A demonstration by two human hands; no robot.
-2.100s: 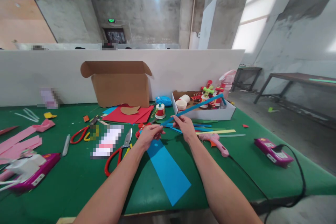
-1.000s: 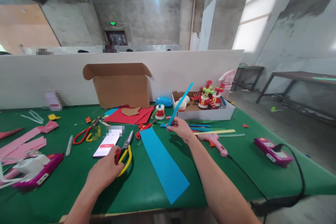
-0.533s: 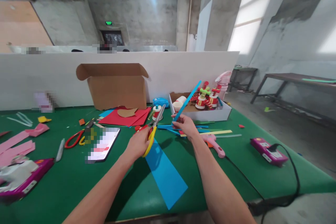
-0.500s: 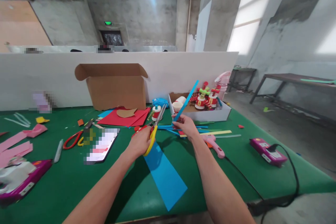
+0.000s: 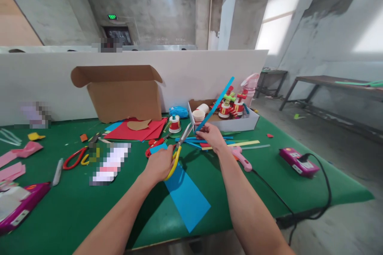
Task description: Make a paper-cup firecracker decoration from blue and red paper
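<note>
My left hand (image 5: 160, 163) is closed around yellow-handled scissors (image 5: 174, 163), whose blades point forward and right. Beneath that hand, a wide blue paper sheet (image 5: 188, 201) lies on the green tabletop, partly covered by the fingers. My right hand (image 5: 211, 134) pinches the lower end of a narrow blue paper strip (image 5: 216, 103), which slants upward to the right in the air. Several more blue strips (image 5: 191, 141) lie on the table below and beside my right hand. Near its wrist rests a pink glue gun (image 5: 241, 159) with a black cord.
A white box (image 5: 236, 124) with red spring-armed figures and paper cups stands behind my right hand. Red paper sheets (image 5: 119, 133) and an upright cardboard box (image 5: 125, 101) are back left. A phone (image 5: 110, 163), red-handled pliers (image 5: 74, 158) and purple power strips (image 5: 299, 162) lie around.
The view has shifted slightly, so the table things sit further left and higher. My right hand has raised the strip's far end up and right. The scissors have drawn back a little.
</note>
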